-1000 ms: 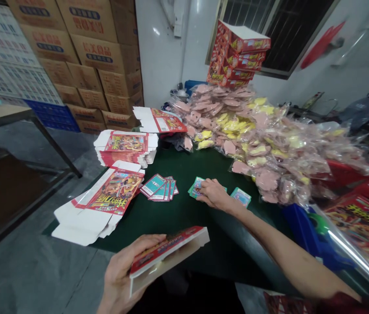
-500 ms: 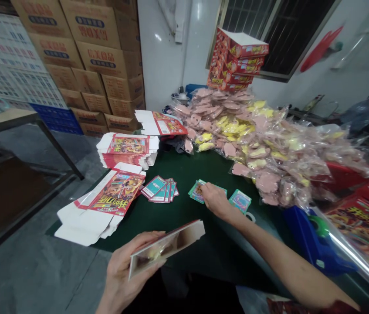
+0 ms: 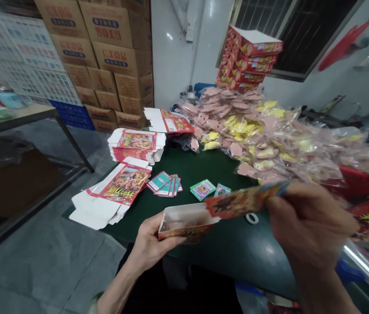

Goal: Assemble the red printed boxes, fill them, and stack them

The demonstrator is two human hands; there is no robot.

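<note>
Printed cardboard box [image 3: 187, 224] spans both hands, long axis running sideways.
Left hand [image 3: 151, 244] cradles its open tray end; right hand [image 3: 308, 222], nearer the head camera, pinches the red flap [image 3: 239, 201].

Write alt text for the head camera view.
Two bare hands hold up a white-lined red printed cardboard box: the left hand cradles its open tray, the right hand grips a long red printed flap. Behind, on a dark green table, lie teal cards, flat red cartons and a heap of clear bags of pink and yellow pieces.
</note>
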